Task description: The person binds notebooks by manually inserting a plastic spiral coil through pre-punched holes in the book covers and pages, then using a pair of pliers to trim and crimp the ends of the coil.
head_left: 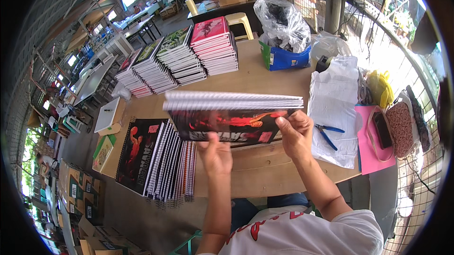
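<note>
A spiral notebook (pixel 227 121) with a black cover and a red-orange figure is raised over the table, its cover print upside down to me. White page edges show along its top, blurred by motion. My right hand (pixel 297 134) pinches its right end between thumb and fingers. At its lower edge, my left hand (pixel 216 155) is closed with the thumb against the cover; the other fingers are partly hidden and smeared. Left of my hands, similar notebooks (pixel 137 153) lean in an overlapping row, coils toward the near edge.
Tall notebook stacks (pixel 215 47) stand at the back left of the table (pixel 255 75). A blue box with a clear plastic bag (pixel 283 32) is behind. To the right lie blue-handled pliers (pixel 328 136) on a white sheet (pixel 333 99), a phone (pixel 382 129) and a yellow bundle (pixel 379 88).
</note>
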